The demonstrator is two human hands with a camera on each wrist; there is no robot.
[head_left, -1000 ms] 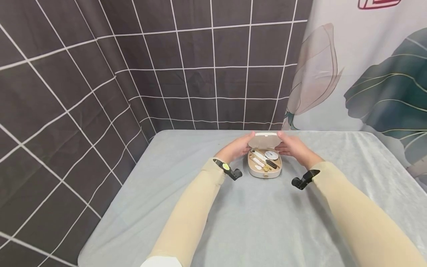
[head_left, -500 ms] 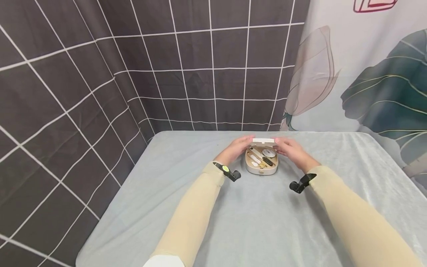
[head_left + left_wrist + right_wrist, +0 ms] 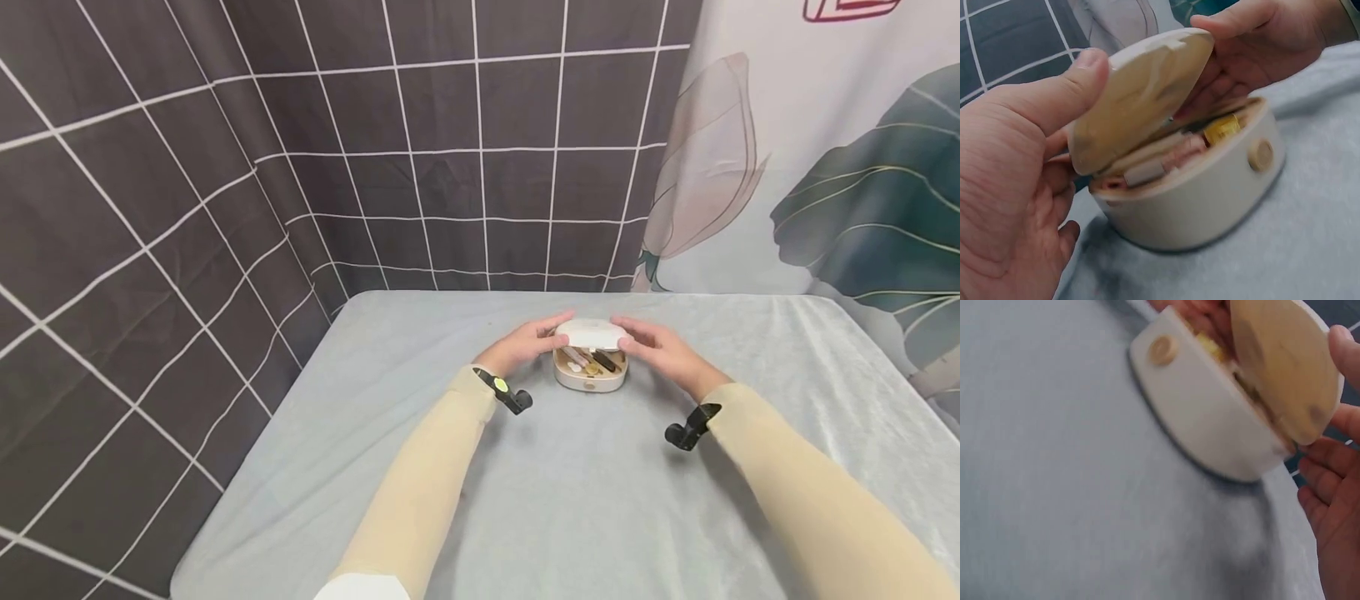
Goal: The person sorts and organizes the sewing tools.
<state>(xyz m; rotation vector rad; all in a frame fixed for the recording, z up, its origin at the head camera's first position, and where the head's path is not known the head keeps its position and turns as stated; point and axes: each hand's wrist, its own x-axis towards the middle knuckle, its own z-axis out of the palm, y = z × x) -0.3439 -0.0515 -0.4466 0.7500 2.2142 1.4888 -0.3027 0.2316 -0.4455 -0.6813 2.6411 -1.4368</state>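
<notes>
A small white box (image 3: 590, 384) with a rounded front and a tan button stands on the cloth, its hinged lid (image 3: 592, 334) tilted partway down over the contents. My left hand (image 3: 522, 344) holds the lid's left edge, thumb on the front rim and fingers behind. At the opposite edge my right hand (image 3: 662, 350) holds the lid in the same way. Inside lie a black-handled tool (image 3: 604, 361), pale slim pieces and a yellow item (image 3: 1222, 129). The lid hides the rear of the box; in the right wrist view the lid's inner side (image 3: 1282, 369) looks tan.
A pale grey-blue cloth (image 3: 570, 500) covers the table. Behind and at the left hangs a dark curtain (image 3: 442, 183) with a white grid. A white curtain (image 3: 735, 250) with leaf prints hangs at the right rear.
The lid has come down from nearly upright, and now covers the rear of the box, including the white round item. Both thumbs have moved forward and down with the lid.
</notes>
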